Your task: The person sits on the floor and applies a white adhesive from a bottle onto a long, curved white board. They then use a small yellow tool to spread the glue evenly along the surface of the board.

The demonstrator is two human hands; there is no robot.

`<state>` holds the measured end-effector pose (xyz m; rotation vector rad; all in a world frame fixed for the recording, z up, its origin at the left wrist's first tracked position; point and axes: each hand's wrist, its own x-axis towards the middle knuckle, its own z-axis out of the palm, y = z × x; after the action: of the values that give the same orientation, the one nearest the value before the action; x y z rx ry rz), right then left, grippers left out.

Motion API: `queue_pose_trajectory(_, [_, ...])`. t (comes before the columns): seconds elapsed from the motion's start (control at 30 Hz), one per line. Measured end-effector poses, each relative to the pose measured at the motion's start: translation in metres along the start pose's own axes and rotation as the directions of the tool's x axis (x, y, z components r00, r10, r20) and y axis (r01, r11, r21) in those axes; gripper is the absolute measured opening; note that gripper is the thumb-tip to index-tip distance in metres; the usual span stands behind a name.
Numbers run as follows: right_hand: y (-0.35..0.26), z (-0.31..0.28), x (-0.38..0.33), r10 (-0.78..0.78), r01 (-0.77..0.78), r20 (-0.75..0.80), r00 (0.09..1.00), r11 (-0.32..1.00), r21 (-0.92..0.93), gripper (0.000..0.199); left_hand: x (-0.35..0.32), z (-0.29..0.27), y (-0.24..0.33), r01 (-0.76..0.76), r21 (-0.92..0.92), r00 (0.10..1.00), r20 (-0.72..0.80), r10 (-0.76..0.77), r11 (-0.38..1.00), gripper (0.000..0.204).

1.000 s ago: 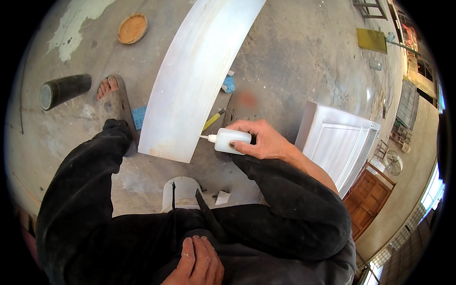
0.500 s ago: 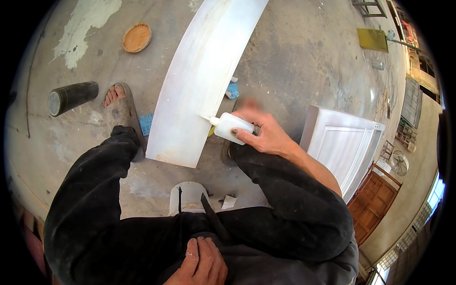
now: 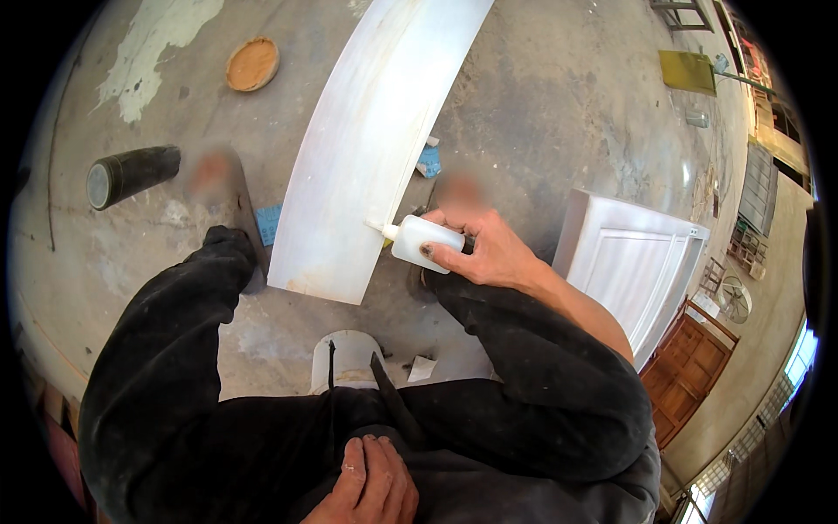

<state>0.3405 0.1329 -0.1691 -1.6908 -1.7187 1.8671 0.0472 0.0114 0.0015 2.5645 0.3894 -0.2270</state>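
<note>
My right hand (image 3: 493, 247) is closed round a white squeeze bottle (image 3: 428, 245), thumb along its near side. The bottle lies tilted nearly level, its narrow nozzle pointing left. The nozzle tip is over the right part of a long white board (image 3: 349, 166), near its near end; whether it touches the surface I cannot tell. The board runs away from me between my feet and has faint brownish streaks. My left hand (image 3: 371, 485) rests on my dark clothing at my lap, holding nothing, its fingers laid out side by side.
Blue sandpaper pieces (image 3: 267, 225) lie beside the board. Left stand a bowl of orange-brown paste (image 3: 252, 64) and a lying dark cylinder (image 3: 133, 178). At right are a white panelled door piece (image 3: 624, 262), a yellow-green dustpan (image 3: 687, 73) and a brown wooden door (image 3: 691, 371).
The bottle and my right hand have shifted slightly down, and the nozzle has tipped a little. My left hand stays where it was.
</note>
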Motion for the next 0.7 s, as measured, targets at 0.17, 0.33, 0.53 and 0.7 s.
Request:
queue_pose_trajectory(0.17, [0.003, 0.007, -0.001, -0.021, 0.020, 0.043, 0.999, 0.999, 0.038, 0.036, -0.001, -0.001, 0.001, 0.008, -0.009, 1.000, 0.007, -0.008, 1.000, 0.028])
queue_pose_trajectory(0.33, [0.001, 0.012, -0.001, -0.065, 0.062, 0.103, 0.993, 0.998, 0.032, 0.033, -0.003, -0.004, 0.002, 0.018, -0.018, 1.000, 0.014, -0.018, 1.000, 0.029])
queue_pose_trajectory(0.53, [-0.005, 0.016, -0.001, -0.079, 0.088, 0.218, 0.973, 0.996, -0.033, 0.032, -0.004, -0.007, 0.002, 0.021, -0.029, 1.000, 0.017, -0.021, 0.999, 0.030])
queue_pose_trajectory(0.7, [-0.013, 0.019, -0.001, -0.055, 0.081, 0.269, 0.962, 0.993, -0.087, 0.033, -0.005, -0.008, 0.004, 0.026, -0.028, 0.999, 0.023, -0.025, 0.999, 0.030])
